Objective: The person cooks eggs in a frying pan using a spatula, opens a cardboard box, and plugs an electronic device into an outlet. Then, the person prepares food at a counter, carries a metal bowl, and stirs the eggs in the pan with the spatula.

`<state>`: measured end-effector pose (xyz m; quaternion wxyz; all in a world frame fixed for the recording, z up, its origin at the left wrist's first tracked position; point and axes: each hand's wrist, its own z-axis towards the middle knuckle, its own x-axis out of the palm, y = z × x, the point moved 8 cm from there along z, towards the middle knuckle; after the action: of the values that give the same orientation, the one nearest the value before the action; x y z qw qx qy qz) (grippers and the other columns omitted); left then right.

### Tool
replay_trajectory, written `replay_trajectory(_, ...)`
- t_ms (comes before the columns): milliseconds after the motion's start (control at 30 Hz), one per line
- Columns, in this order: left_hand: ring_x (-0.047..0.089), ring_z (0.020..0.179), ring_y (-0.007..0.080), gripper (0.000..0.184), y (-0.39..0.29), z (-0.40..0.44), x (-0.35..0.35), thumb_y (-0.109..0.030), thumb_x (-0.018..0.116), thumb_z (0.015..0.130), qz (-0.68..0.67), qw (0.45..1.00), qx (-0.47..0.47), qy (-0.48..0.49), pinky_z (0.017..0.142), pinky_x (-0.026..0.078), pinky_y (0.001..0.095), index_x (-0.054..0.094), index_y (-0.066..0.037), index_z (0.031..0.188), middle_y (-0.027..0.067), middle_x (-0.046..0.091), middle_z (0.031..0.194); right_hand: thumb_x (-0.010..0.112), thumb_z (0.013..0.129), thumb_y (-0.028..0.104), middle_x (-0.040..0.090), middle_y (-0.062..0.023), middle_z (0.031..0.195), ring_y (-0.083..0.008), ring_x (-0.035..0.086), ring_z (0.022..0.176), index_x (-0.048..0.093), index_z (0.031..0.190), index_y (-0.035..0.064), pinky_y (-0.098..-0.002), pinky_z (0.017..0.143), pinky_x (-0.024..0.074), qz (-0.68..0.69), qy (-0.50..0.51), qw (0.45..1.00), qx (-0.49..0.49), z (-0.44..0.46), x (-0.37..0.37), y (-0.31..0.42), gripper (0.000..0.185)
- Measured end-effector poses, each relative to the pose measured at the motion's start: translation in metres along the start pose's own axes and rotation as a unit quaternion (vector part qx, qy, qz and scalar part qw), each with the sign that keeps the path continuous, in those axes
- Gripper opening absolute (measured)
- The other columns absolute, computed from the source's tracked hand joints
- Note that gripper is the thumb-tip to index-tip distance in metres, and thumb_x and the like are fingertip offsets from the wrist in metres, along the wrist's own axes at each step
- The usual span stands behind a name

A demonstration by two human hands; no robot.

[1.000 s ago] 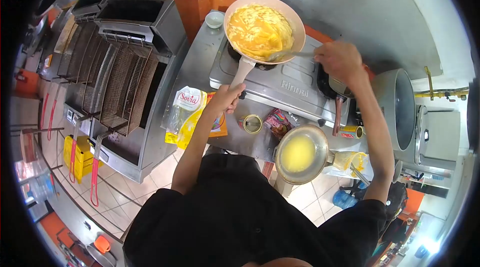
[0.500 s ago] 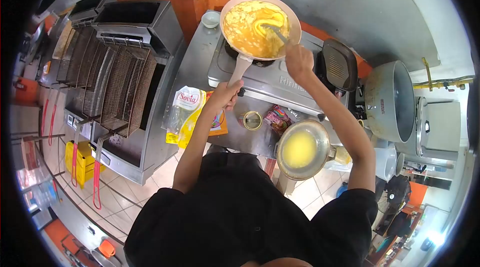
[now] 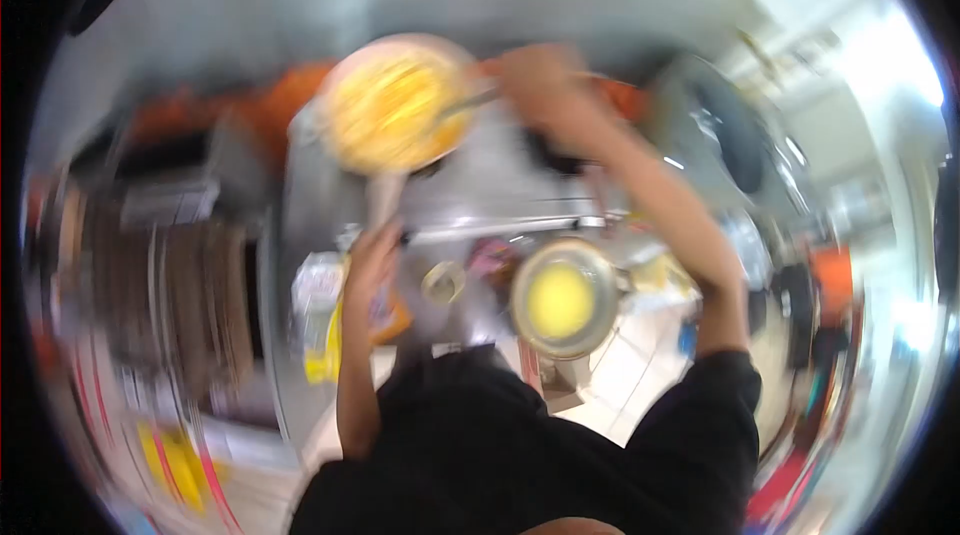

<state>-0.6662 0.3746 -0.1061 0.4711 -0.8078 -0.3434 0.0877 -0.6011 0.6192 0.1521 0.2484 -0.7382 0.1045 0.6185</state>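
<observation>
On the stove [image 3: 500, 170]: pan [image 3: 338, 75], at its left end, pale rim, handle [image 3: 385, 197] toward the wearer.
Pan contents: yellow mixture [image 3: 385, 117], spread over most of the base; texture blurred.
Left hand [image 3: 373, 257]: grasping the handle.
Utensil [image 3: 464, 107]: slanted over the pan's right side, lower end at the mixture; tip shape not readable.
Right hand [image 3: 545, 93]: clenched round the utensil, beyond the pan's right rim; finger detail blurred.
Black pan [image 3: 555, 157]: right part of the stove, partly behind the right forearm.
Bench [image 3: 456, 323]: open can [image 3: 443, 282] near the stove's front edge; dark pink packet [image 3: 492, 260] just right of it.
Dish [image 3: 606, 280]: right of the packet, yellow contents inside.
Bag [image 3: 318, 287]: left of the left forearm, white and yellow.
Large pot [image 3: 672, 120]: right of the stove.
</observation>
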Motion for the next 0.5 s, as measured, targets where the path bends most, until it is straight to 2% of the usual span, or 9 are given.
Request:
replay_trajectory(33, 0.03, 0.037, 0.0022, 0.027, -0.004, -0.004, 0.009, -0.037, 0.06, 0.09, -0.048, 0.994, 0.04, 0.087, 0.033, 0.023, 0.0214, 0.057, -0.012, 0.079, -0.0083, 0.042, 0.05, 0.061, 0.079, 0.024, 0.07, -0.0082, 0.091, -0.0256, 0.067, 0.085, 0.071, 0.091, 0.0118, -0.042, 0.068, 0.0523, -0.038, 0.03, 0.998, 0.046, -0.006, 0.007, 0.005, 0.02)
replay_trajectory(67, 0.031, 0.039, 0.0013, 0.03, 0.008, 0.006, 0.004, -0.037, 0.061, 0.089, -0.019, 0.999, -0.001, 0.03, 0.033, 0.022, 0.0206, 0.062, -0.01, 0.1, -0.0083, 0.044, 0.055, 0.065, 0.076, 0.025, 0.069, -0.0092, 0.091, -0.0252, 0.065, 0.087, 0.072, 0.091, 0.0123, -0.0449, 0.068, 0.051, -0.24, -0.002, 0.97, -0.044, 0.007, 0.054, 0.026, 0.021)
replay_trajectory(100, 0.03, 0.039, 0.0013, 0.028, 0.004, 0.006, 0.005, -0.038, 0.061, 0.089, -0.016, 0.999, 0.008, 0.038, 0.033, 0.022, 0.0197, 0.058, -0.011, 0.092, -0.0071, 0.042, 0.055, 0.069, 0.072, 0.026, 0.069, -0.007, 0.094, -0.0229, 0.063, 0.087, 0.073, 0.09, 0.0124, -0.0459, 0.069, 0.0505, -0.192, 0.055, 0.979, 0.03, 0.005, 0.058, 0.036, 0.023)
replay_trajectory(167, 0.026, 0.038, 0.0011, 0.032, -0.002, -0.001, 0.006, -0.04, 0.061, 0.089, -0.011, 0.998, 0.025, 0.055, 0.033, 0.02, 0.0181, 0.049, -0.012, 0.077, -0.0046, 0.04, 0.056, 0.068, 0.073, 0.027, 0.069, -0.0038, 0.095, -0.0209, 0.063, 0.087, 0.074, 0.088, 0.0118, -0.0442, 0.07, 0.0511, -0.155, 0.064, 0.984, 0.066, 0.071, 0.132, 0.05, 0.022)
replay_trajectory(200, 0.027, 0.037, 0.0017, 0.034, -0.003, -0.003, 0.012, -0.041, 0.06, 0.089, -0.009, 0.999, -0.006, 0.035, 0.031, 0.02, 0.0183, 0.049, -0.011, 0.078, -0.0048, 0.038, 0.053, 0.07, 0.069, 0.015, 0.066, 0.002, 0.079, -0.0202, 0.061, 0.075, 0.072, 0.08, 0.0159, -0.0399, 0.052, 0.0452, -0.194, 0.049, 0.978, 0.054, 0.098, 0.168, 0.057, 0.012)
replay_trajectory(233, 0.027, 0.036, 0.0021, 0.035, 0.003, 0.008, 0.012, -0.042, 0.06, 0.089, -0.012, 0.999, -0.006, 0.049, 0.03, 0.021, 0.0189, 0.049, -0.012, 0.077, -0.0046, 0.037, 0.052, 0.066, 0.07, 0.011, 0.065, 0.0027, 0.075, -0.0179, 0.06, 0.068, 0.071, 0.076, 0.0168, -0.0369, 0.045, 0.0371, -0.048, -0.011, 0.992, 0.114, 0.017, 0.088, 0.045, 0.01)
replay_trajectory(267, 0.028, 0.035, 0.0025, 0.035, 0.009, 0.016, 0.007, -0.042, 0.06, 0.09, -0.024, 0.998, -0.007, 0.05, 0.029, 0.021, 0.0195, 0.048, -0.012, 0.077, -0.0044, 0.037, 0.051, 0.064, 0.069, 0.01, 0.062, 0.0034, 0.07, -0.0162, 0.058, 0.062, 0.07, 0.073, 0.0177, -0.0363, 0.042, 0.03, -0.02, -0.063, 0.988, 0.138, 0.016, 0.092, 0.039, 0.011)
replay_trajectory(400, 0.029, 0.034, 0.0031, 0.033, 0.008, 0.015, 0.008, -0.041, 0.06, 0.09, -0.046, 0.997, -0.003, 0.068, 0.029, 0.022, 0.0192, 0.049, -0.013, 0.077, -0.0044, 0.037, 0.051, 0.067, 0.066, 0.011, 0.063, 0.0037, 0.066, -0.0166, 0.061, 0.063, 0.071, 0.072, 0.0168, -0.0354, 0.043, 0.036, 0.054, -0.138, 0.978, 0.149, 0.021, 0.107, 0.014, 0.008)
replay_trajectory(500, 0.03, 0.036, 0.0026, 0.03, 0.002, 0.011, 0.011, -0.039, 0.059, 0.091, -0.041, 0.996, -0.014, 0.077, 0.029, 0.023, 0.0178, 0.049, -0.014, 0.078, -0.0051, 0.037, 0.052, 0.068, 0.067, 0.012, 0.066, 0.003, 0.07, -0.0166, 0.065, 0.067, 0.072, 0.072, 0.0168, -0.0352, 0.043, 0.0406, 0.106, -0.112, 0.962, 0.224, 0.026, 0.097, -0.015, 0.008)
